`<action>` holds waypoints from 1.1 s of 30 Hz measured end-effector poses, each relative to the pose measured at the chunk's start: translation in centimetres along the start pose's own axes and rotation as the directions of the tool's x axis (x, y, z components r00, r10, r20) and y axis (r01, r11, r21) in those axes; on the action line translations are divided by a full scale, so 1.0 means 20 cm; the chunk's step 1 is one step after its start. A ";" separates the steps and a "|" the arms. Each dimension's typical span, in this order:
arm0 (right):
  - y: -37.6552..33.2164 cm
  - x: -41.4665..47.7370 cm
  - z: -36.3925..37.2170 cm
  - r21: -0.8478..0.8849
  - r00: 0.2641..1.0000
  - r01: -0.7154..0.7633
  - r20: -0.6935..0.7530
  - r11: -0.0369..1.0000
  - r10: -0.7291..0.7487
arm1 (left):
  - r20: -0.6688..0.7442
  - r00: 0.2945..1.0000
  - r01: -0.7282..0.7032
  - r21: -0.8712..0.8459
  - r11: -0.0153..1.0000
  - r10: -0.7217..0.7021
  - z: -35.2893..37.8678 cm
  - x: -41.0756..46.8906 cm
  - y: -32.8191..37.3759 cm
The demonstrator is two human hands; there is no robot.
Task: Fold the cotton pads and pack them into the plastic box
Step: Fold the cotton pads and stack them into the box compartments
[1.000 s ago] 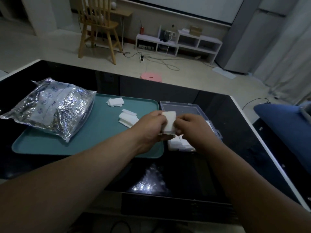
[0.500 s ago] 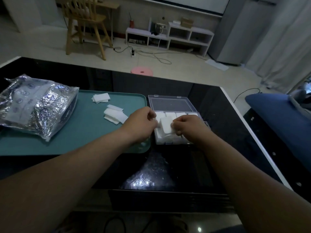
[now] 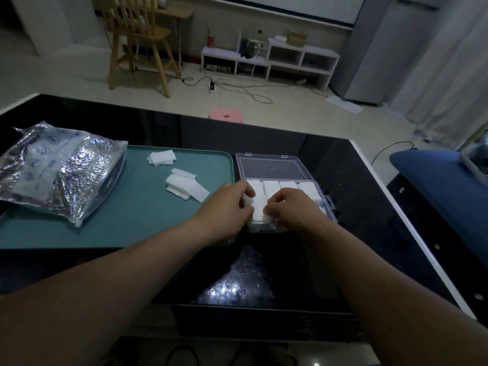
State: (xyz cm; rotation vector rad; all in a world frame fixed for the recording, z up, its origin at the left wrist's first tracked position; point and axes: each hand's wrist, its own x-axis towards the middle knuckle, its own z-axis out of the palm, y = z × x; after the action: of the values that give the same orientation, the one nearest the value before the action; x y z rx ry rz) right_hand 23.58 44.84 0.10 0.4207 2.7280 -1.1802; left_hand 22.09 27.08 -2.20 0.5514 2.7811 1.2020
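At my far left a crinkled silver foil bag lies on the left end of the teal tray, hanging over the tray's left edge. Further right on the tray, a small stack of cotton pads sits near the far rim. A looser heap of flat pads lies nearer me, just left of my hands.

My left hand reaches across the tray's right edge, with its fingers curled round the left side of a folded cotton pad. My right hand pinches the pad's right side, its knuckles bent and its fingertips tucked against the white cotton. Both hands have a narrow grip, closed on this one pad.

The pad is at the near left part of the clear plastic box, which stands on the black table touching the tray's right side. I cannot tell whether the pad is fully seated, because my fingers cover its edges.

A row of packed pads fills the far side of the box, standing side by side. More white cotton shows under my hands at the near wall. The box's clear lid lies open and flat behind it. At the far right, beyond the table's edge, there is a blue cushion.
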 end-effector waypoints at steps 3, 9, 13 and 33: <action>0.00 0.00 0.00 -0.049 1.000 0.007 0.012 0.999 -0.006 | 0.017 1.000 -0.011 0.038 0.999 0.011 0.01 -0.01 -0.02; 0.03 0.00 0.05 -0.221 0.991 0.098 -0.064 0.970 -0.115 | 0.019 0.998 -0.064 0.155 0.986 0.062 0.03 -0.03 -0.05; 0.04 0.00 0.05 -0.253 0.974 0.208 -0.039 0.945 -0.225 | -0.010 0.974 -0.211 0.342 0.916 0.228 0.03 -0.05 -0.05; -0.44 0.15 0.38 -0.283 0.890 0.450 0.059 0.847 -0.452 | -0.213 0.956 0.260 0.280 0.924 -0.204 -0.56 0.02 -0.48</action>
State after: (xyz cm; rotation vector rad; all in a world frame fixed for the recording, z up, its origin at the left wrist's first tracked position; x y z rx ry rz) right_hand 18.05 34.07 0.28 -0.2737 3.0382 -0.8227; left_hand 16.61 13.45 -1.34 0.1193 3.0984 0.8157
